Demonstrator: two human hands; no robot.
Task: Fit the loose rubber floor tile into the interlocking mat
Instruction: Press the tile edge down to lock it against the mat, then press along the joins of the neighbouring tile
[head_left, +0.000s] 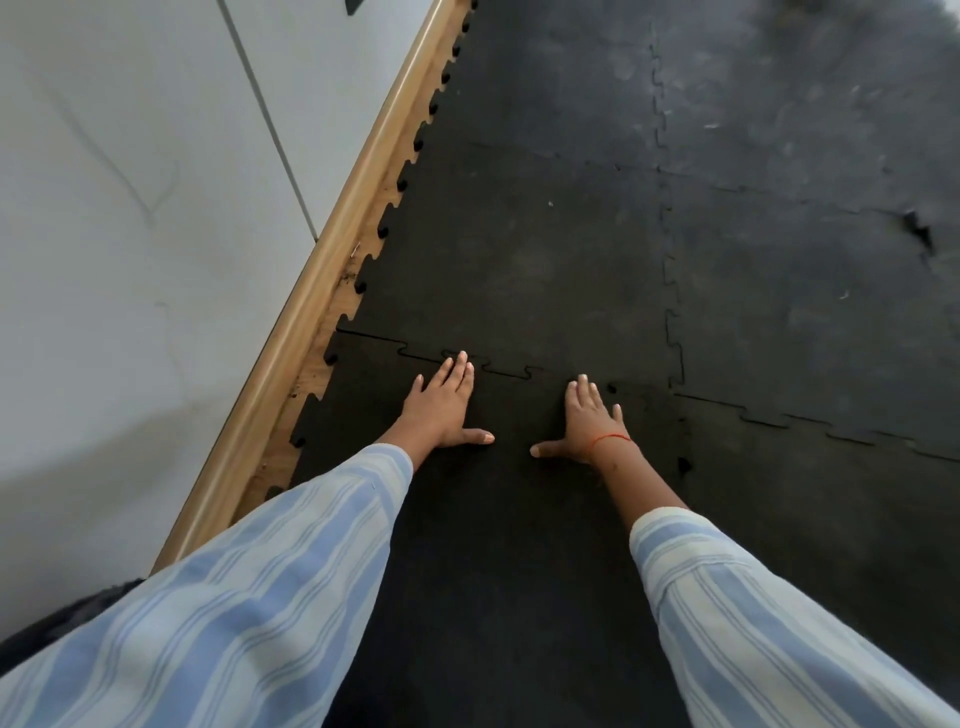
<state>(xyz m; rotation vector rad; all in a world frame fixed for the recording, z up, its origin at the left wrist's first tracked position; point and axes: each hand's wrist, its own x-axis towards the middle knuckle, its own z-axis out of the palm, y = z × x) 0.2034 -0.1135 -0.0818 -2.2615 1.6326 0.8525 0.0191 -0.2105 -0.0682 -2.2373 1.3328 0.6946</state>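
Both hands flat, fingers spread, gripping nothing: left hand (441, 402) and right hand (587, 421) pressing the tile (498, 519) beside its far toothed seam (498, 370) into the mat (545, 249).

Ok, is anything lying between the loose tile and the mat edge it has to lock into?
Nothing visible. Both the left hand and right hand lie flat on the tile, and the seam to the mat shows only a thin gap, no debris.

Two bare hands, left hand (441, 405) and right hand (589, 423); two blue-and-white striped sleeves (249, 597); one thin red thread bracelet (610, 439); one long wooden skirting board (332, 260).
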